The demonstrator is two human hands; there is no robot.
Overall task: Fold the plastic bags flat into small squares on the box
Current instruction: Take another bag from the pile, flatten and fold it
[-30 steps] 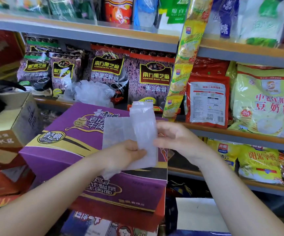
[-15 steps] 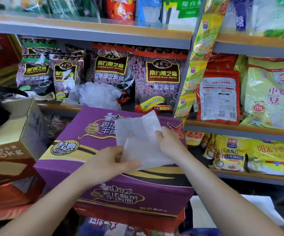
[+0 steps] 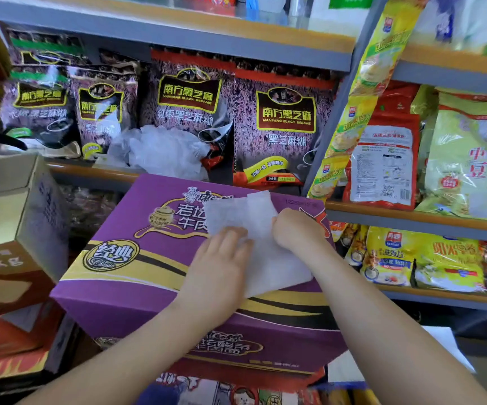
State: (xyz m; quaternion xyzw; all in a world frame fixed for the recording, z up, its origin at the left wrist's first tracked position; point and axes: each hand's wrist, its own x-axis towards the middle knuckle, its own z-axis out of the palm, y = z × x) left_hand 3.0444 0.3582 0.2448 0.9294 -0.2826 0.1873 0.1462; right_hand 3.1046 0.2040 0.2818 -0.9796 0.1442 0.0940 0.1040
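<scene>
Pressing the plastic bag (image 3: 261, 249) flat on the purple box (image 3: 137, 276), the left hand (image 3: 222, 267) lies open on its near edge beside the right hand (image 3: 295, 229), whose curled fingers pinch the far edge, probably ready for another fold across toward the left hand.

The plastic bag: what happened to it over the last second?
The plastic bag went from being held up in the air down flat onto the purple box. The left hand let go its pinch and now presses on it; the right hand still holds its right edge. The crumpled bags on the shelf stayed put.
</scene>
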